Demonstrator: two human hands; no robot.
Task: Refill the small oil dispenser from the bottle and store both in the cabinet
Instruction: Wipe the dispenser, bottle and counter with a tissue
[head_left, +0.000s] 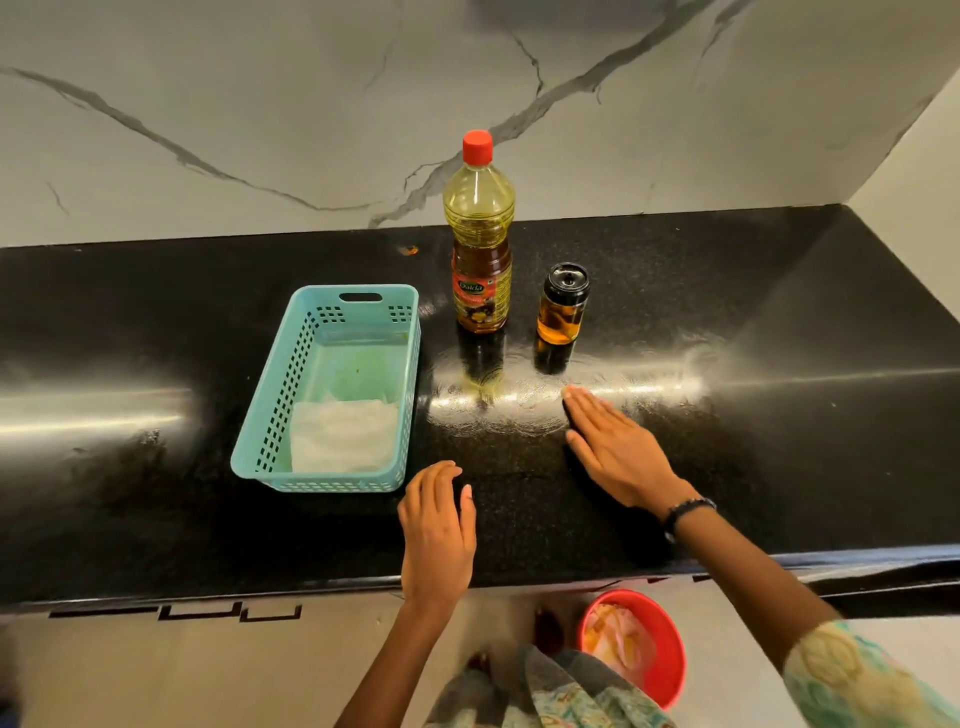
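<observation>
Left hand rests on the black bench, fingers loosely curled | right hand lies flat, fingers straight | beyond it stand the dispenser and, just left, the capped bottle | basket left.

I see my right hand flat on the black desk. Just past its fingertips stand the small oil dispenser and the capped bottle. My left hand rests beside the blue basket.
</observation>
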